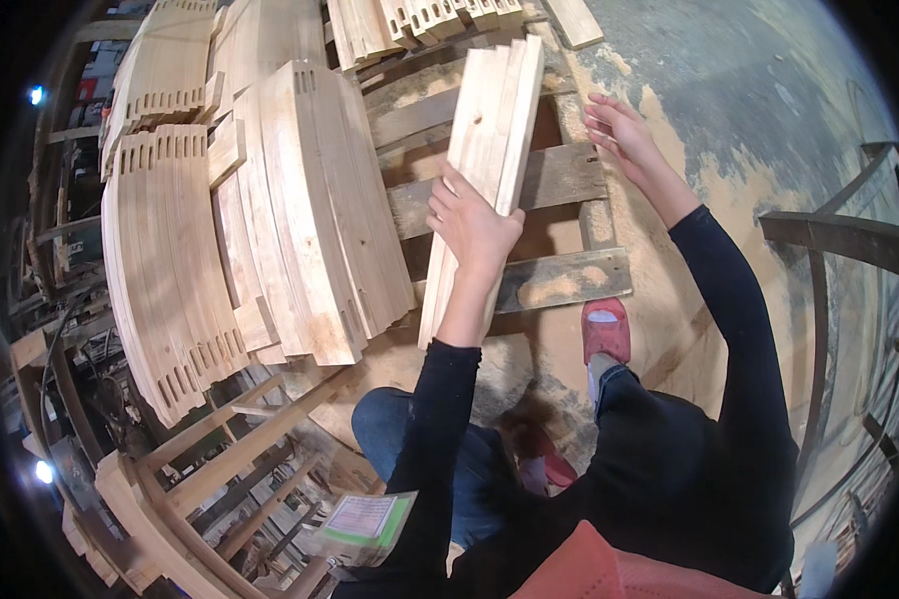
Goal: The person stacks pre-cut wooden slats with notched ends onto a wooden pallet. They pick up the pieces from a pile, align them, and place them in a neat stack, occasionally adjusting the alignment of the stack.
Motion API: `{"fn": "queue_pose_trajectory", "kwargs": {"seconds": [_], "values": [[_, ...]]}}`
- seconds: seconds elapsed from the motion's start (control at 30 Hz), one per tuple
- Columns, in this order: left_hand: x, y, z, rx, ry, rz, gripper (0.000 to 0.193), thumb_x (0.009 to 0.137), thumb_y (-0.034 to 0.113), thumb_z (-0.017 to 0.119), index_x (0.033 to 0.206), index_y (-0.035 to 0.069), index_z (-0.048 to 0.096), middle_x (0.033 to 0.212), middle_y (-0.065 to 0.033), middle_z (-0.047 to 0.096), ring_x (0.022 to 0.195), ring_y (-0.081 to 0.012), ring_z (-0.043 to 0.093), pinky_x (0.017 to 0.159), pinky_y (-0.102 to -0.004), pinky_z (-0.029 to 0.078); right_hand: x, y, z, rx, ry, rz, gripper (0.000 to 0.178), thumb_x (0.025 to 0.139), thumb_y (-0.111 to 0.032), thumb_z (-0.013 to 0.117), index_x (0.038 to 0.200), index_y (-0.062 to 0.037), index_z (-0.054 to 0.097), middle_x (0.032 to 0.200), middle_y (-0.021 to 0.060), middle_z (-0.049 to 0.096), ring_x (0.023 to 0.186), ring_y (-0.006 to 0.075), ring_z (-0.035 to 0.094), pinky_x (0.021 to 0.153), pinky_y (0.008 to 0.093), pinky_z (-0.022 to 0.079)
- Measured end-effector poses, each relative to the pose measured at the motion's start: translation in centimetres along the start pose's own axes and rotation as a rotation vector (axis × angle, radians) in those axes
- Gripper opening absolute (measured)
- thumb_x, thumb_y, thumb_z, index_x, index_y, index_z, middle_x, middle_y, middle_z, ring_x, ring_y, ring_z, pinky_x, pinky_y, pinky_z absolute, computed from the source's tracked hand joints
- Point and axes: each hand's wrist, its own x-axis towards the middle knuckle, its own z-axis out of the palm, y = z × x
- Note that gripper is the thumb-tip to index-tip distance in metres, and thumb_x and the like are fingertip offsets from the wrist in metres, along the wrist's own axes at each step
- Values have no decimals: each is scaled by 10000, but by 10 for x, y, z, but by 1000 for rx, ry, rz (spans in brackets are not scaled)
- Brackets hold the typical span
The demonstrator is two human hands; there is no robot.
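Observation:
A small bundle of pale wooden boards (499,115) slants over a pallet (566,275), its near end close to my knees. Across the top of these boards lies my left hand (472,222), fingers around the left edge and thumb at the right edge. My right hand (624,138) is held off to the right of the bundle, touching nothing, its fingers apart and slightly curved. To the left of the bundle stands a stack of long wooden boards (305,210), with a stack of slotted boards (165,260) beyond it.
More slotted boards (410,25) lie at the far end. A wooden rack (220,509) stands at the lower left. Dark metal bars (839,235) rise at the right. Sawdust covers part of the concrete floor (714,75). My foot in a red slipper (609,334) is beside the pallet.

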Motion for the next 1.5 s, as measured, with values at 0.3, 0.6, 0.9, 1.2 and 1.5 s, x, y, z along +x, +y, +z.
{"fn": "queue_pose_trajectory", "kwargs": {"seconds": [0.3,0.6,0.9,1.2,1.5], "values": [[-60,-58,5,77,-43,126,1121,713,343,768,1531,-27,97,1477,-324,275,1310,-470,336,1094,-561,240,51,-12,34,-201,-36,-539,380,970,-294,599,1291,-92,601,1219,32,631,1110,116,583,951,278,466],[-157,-87,-7,-65,-25,-96,1197,677,378,838,1527,-35,103,1453,-323,258,1323,-475,287,1119,-541,234,128,-41,74,-402,-182,-684,388,940,-322,664,1184,-21,685,1101,93,719,1010,164,652,898,288,498],[-161,-97,14,-207,122,-121,1184,665,316,850,1530,-18,114,1470,-314,213,1349,-472,233,1118,-581,202,121,-10,80,-707,-196,-538,483,899,-502,665,1247,-167,684,1138,56,710,1052,145,663,939,282,494],[-126,-66,-17,176,-28,66,1191,675,414,809,1527,-36,109,1423,-310,306,1359,-506,232,1103,-641,172,106,1,81,-597,-166,-602,517,889,-540,654,1239,-161,686,1140,97,706,1075,207,657,943,325,495],[1,-19,18,-46,-102,28,1197,629,346,838,1511,-45,130,1148,-287,449,1072,-405,460,1009,-499,323,63,-9,17,-364,-91,-580,416,1006,-378,547,1310,-102,618,1190,50,693,1091,151,648,940,287,492]]}}
